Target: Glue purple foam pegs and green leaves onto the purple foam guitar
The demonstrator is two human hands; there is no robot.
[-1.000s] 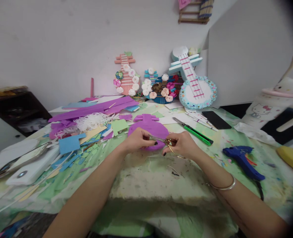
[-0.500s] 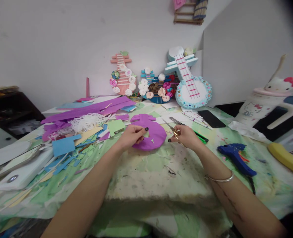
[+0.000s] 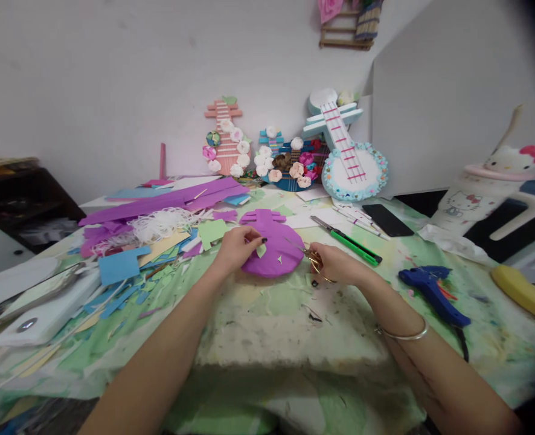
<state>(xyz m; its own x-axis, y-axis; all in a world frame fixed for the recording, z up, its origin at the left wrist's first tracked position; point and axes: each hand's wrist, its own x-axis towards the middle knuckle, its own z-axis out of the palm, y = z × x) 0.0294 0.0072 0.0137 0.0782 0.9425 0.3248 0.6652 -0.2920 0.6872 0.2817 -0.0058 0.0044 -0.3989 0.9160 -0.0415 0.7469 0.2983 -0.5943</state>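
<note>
Left hand holds green paper, right hand scissors, purple lute shape between.

Dim, diffuse light; shadow below table edge; mug stretched by lens; right corners black

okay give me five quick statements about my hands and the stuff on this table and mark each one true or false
1. The right hand holds scissors. True.
2. The left hand pinches a blue sheet. False: it pinches a small green piece.
3. The purple shape lies on the table. True.
4. The blue glue gun lies left of the purple shape. False: it lies to the right.
5. The black phone lies farther back than the glue gun. True.
</note>
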